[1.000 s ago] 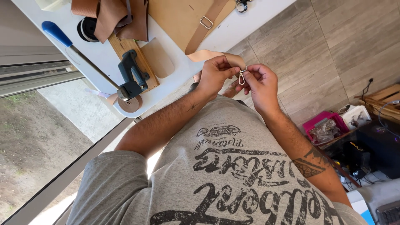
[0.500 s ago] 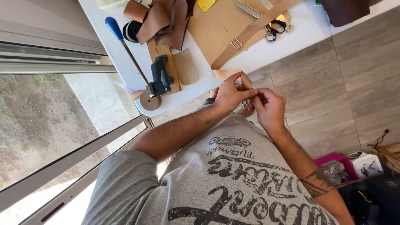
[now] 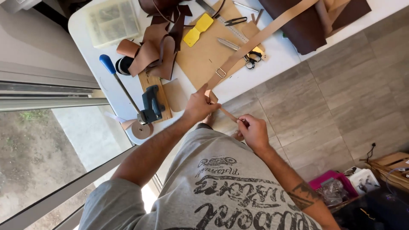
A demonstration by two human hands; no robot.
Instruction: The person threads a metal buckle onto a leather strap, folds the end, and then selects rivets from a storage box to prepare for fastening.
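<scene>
My left hand pinches the end of a long tan leather strap at the near edge of the white table. The strap carries a metal buckle and runs up across the table to the far right. My right hand is closed on the thin tan strip that stretches between both hands, just off the table edge and above the floor.
A hand press with a blue-tipped lever stands on a wooden block at the table's left end. Brown leather scraps, a yellow piece, scissors, a clear plastic box and dark leather lie there. A pink bin sits on the tiled floor.
My hands were close together on a small metal piece in front of my chest. They are now spread apart with the strap strip drawn between them, nearer the table edge.
</scene>
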